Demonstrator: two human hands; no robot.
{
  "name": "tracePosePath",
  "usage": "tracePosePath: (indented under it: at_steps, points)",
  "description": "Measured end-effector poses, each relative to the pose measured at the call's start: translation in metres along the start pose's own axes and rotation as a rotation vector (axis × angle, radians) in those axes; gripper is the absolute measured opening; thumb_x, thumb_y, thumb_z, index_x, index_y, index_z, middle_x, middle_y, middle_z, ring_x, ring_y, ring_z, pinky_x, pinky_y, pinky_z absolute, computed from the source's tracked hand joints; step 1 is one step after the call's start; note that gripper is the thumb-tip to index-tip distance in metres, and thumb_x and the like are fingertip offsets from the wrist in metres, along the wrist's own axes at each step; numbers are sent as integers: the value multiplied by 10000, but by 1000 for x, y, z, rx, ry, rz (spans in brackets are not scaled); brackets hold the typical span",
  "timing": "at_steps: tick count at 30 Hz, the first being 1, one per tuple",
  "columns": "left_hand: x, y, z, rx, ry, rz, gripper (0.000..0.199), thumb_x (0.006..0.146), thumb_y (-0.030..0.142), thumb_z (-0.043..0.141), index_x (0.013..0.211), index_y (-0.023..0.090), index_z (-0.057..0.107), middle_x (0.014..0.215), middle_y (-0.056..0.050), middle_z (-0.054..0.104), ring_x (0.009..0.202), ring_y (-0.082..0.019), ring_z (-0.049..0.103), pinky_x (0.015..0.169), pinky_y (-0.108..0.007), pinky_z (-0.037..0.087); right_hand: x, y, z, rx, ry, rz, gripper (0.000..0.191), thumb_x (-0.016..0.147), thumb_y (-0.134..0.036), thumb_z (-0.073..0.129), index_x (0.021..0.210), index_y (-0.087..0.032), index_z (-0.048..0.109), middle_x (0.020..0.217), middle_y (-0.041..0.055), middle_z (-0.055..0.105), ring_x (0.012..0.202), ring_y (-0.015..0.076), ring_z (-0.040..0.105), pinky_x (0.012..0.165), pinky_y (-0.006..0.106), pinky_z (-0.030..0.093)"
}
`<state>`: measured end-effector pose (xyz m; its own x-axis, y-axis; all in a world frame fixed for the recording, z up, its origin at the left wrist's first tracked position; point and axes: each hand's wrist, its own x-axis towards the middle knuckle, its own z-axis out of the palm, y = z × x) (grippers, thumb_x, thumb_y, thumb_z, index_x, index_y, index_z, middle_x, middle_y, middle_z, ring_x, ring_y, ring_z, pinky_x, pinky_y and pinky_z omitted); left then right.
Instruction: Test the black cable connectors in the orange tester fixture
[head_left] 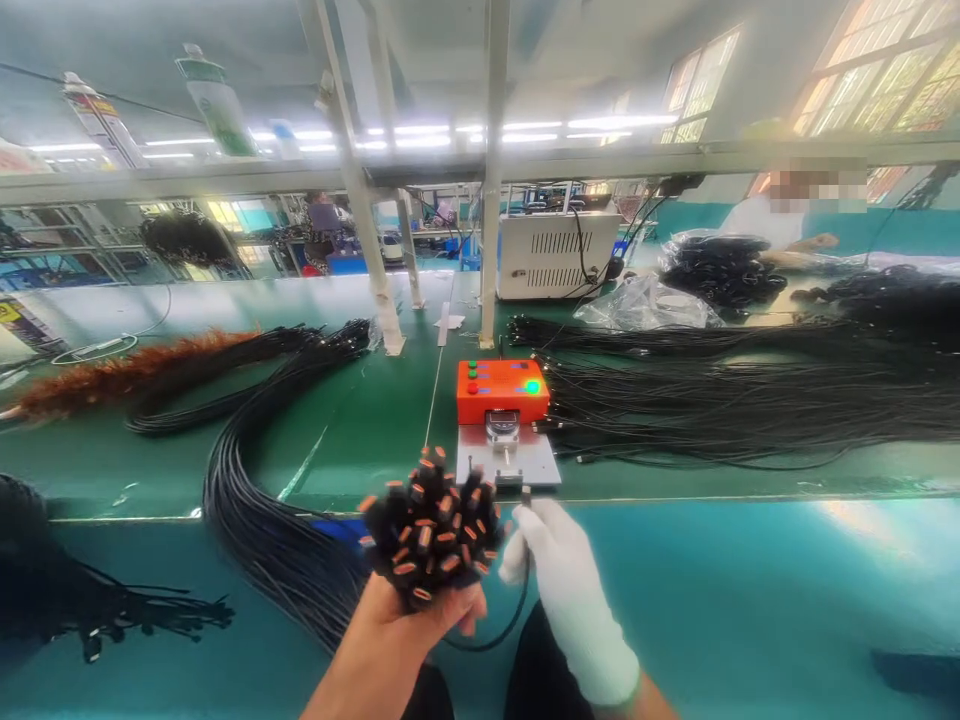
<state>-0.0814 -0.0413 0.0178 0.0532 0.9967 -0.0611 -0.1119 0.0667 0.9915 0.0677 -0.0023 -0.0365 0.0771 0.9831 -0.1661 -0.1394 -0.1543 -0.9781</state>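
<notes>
Ceiling lights glow above a workshop where a long green worktop [375, 420] is crowded with black cables. Near its front edge, an orange box [502, 382] with a green light [532, 387] lit is placed behind a metal plate [546, 464], on which a small gauge [502, 425] is mounted. A dense bundle of orange-tipped plugs [435, 530] is gripped in the bare left hand [420, 608], with the fingers closed around it. One cable end [526, 494] is pinched in the white-gloved right hand [562, 560], just beside the plate's near edge, its lead looped down toward the left hand; contact with the plate cannot be made out. The batch appears to be only partly handled: a single cable is singled out, while many plugs are left in the bundle. Broad rows of loose cables [720, 395] are laid to the right of the box, possibly finished, though this cannot be confirmed. At left, a thick sweep of cables [232, 470] is draped over the worktop's edge toward the left wrist. In the right background, a co-worker in white [754, 215] is seen beyond heaped coils [720, 270].
</notes>
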Motion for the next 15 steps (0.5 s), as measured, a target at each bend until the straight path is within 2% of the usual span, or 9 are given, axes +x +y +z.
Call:
tracePosePath:
  at_steps: [2,4,7,10,15]
  points:
    - [0,5,2,-22,85,55,357,697,372,694,1005,191,686,537,-4,604,500,-168,523,529,-301,441,10,5,2,36,-56,6,289,876,-310,437,609,-200,443,427,-26,548,399,122,506,457,241,424]
    - [-1,8,5,18,173,94,212,668,381,707,785,205,719,531,-27,610,537,-210,564,556,-332,459,18,9,3,56,-72,-7,276,867,-312,449,617,-195,453,433,-22,551,402,124,515,453,242,433]
    - [-3,11,10,98,269,111,197,604,411,740,569,227,680,527,-53,624,582,-275,601,578,-380,480,27,13,3,76,-75,-1,258,849,-312,467,622,-190,459,441,-17,557,399,126,526,444,246,441]
    - [-4,15,13,114,310,97,196,579,426,742,604,237,695,485,-46,603,537,-277,583,518,-375,459,32,17,3,87,-73,42,224,834,-311,474,650,-183,478,434,-19,556,375,135,524,410,253,434]
    - [-3,18,12,117,253,58,157,585,376,747,613,229,702,488,-37,612,502,-241,561,512,-359,456,35,19,5,93,-72,48,217,830,-300,471,658,-172,500,440,-10,569,380,136,536,412,253,443]
